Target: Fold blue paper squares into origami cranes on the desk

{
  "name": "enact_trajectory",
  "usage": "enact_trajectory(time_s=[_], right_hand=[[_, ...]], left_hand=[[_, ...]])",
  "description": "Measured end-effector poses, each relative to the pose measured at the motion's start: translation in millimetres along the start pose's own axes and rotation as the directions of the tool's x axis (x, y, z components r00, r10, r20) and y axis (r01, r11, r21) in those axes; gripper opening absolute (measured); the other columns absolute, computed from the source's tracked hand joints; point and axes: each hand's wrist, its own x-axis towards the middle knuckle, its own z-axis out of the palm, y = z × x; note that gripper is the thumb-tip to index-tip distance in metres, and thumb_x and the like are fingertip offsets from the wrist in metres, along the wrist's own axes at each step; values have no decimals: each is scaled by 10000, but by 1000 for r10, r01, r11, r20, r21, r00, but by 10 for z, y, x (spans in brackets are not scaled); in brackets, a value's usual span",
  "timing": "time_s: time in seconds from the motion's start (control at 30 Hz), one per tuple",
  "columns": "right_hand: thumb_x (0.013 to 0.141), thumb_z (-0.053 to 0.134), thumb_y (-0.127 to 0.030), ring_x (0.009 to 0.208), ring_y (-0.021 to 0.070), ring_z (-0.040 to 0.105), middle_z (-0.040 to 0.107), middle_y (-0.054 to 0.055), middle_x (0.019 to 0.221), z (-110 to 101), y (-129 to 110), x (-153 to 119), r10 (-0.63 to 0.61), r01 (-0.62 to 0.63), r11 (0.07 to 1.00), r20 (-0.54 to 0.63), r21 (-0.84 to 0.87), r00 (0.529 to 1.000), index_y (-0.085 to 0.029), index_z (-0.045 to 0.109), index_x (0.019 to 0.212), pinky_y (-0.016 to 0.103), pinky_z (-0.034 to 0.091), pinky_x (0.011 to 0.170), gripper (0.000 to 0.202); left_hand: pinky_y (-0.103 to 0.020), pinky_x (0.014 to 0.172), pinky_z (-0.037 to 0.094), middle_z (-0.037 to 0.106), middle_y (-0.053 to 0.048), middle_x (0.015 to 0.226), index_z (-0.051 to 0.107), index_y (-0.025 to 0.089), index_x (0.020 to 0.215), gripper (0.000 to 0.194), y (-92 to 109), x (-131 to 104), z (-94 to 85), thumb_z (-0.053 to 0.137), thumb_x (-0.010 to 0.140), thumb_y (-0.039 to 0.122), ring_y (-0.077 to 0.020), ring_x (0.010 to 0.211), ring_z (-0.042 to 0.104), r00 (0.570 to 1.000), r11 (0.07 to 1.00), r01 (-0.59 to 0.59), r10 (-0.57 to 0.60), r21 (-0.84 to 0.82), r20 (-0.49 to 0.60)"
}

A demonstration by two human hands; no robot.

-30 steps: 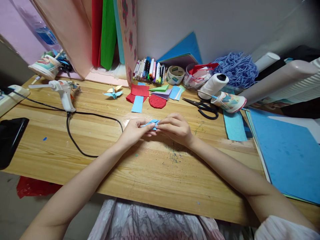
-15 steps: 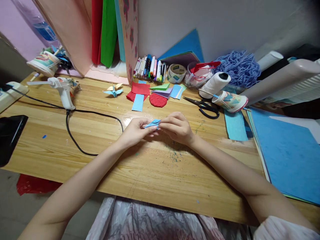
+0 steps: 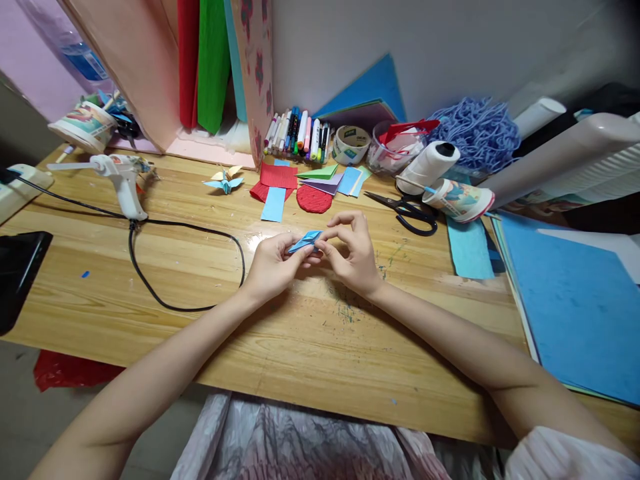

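A small piece of folded blue paper with pointed ends is held just above the wooden table. My left hand is closed on it, the thumb along the near side and fingertips underneath. My right hand is at the paper's right end, thumb and forefinger pinched together there, the other fingers raised and bent. Beyond my hands lie a blue paper strip, red crepe paper and a red round disc.
At the left stands a white glue gun with a looping black cord. Black scissors lie behind my right hand. Farther back are folded paper cranes, markers, a tape roll and blue yarn. Blue sheets lie right.
My right hand's fingers have lifted and spread from their closed pose, uncovering more of the folded blue paper. My left hand keeps its hold. The view has shifted slightly.
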Motion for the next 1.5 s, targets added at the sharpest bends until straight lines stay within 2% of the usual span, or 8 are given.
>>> enact_trajectory(time_s=[0.23, 0.3, 0.4, 0.53, 0.93, 1.1, 1.4, 1.5], right_hand=[[829, 587, -240, 959, 198, 499, 499, 51, 935, 59, 31, -38, 102, -103, 990, 13, 95, 995, -207, 574, 810, 390, 429, 870, 40], [801, 630, -283, 972, 190, 513, 506, 55, 992, 85, 73, -52, 169, -164, 969, -10, 186, 986, -214, 542, 929, 367, 449, 869, 170], [751, 679, -357, 868, 160, 564, 546, 57, 1012, 124, 127, -57, 324, -330, 857, 84, 396, 942, -216, 478, 1073, 312, 497, 766, 404], [754, 659, -420, 792, 147, 598, 636, 32, 871, 148, 101, -38, 414, -536, 646, 340, 544, 844, -187, 587, 903, 294, 497, 750, 286], [697, 730, -335, 692, 98, 552, 597, -26, 744, 194, 60, -100, 522, -566, 392, 330, 725, 786, -195, 606, 765, 241, 461, 686, 198], [673, 741, -347, 581, 79, 492, 576, -32, 667, 178, 71, -98, 562, -610, 373, 352, 699, 748, -174, 608, 734, 218, 418, 572, 226], [667, 740, -373, 563, 76, 505, 589, -27, 660, 143, 74, -33, 539, -620, 445, 360, 647, 762, -169, 625, 752, 217, 448, 559, 250], [669, 735, -383, 533, 77, 506, 585, -28, 618, 133, 54, -30, 547, -630, 451, 362, 633, 755, -162, 618, 727, 223, 452, 539, 257]], left_hand=[[-277, 718, 565, 694, -51, 774, 610, 111, 820, 227, -16, -13, 47, 641, 760, 327, -161, 705, 685, 994, 999, -27, 31, 36, -107], [-272, 697, 567, 696, -53, 750, 605, 106, 813, 245, 6, -6, 42, 649, 751, 339, -159, 676, 683, 993, 1000, -9, 10, 11, -121], [-274, 677, 571, 701, -58, 733, 611, 93, 846, 294, 17, 15, 29, 653, 747, 367, -159, 650, 683, 995, 999, 5, -10, -49, -102], [-279, 674, 574, 709, -63, 781, 622, 95, 841, 299, -13, 34, 28, 668, 736, 371, -167, 668, 691, 996, 996, -19, 11, -88, -84], [-298, 690, 567, 702, -60, 715, 607, 97, 805, 221, 2, -11, 71, 636, 770, 314, -155, 638, 679, 998, 998, 3, -8, -65, -68], [-291, 714, 552, 703, -67, 750, 593, 103, 823, 210, -41, 4, 77, 611, 795, 310, -151, 694, 676, 999, 998, 32, -33, -45, -28], [-314, 773, 523, 691, -60, 841, 624, 138, 895, 255, -110, 48, -34, 532, 845, 371, -175, 791, 659, 999, 974, -48, 46, 220, 18], [-300, 771, 522, 690, -55, 828, 633, 134, 892, 255, -80, 37, -39, 524, 848, 361, -170, 783, 657, 997, 976, -65, 58, 206, 41]])
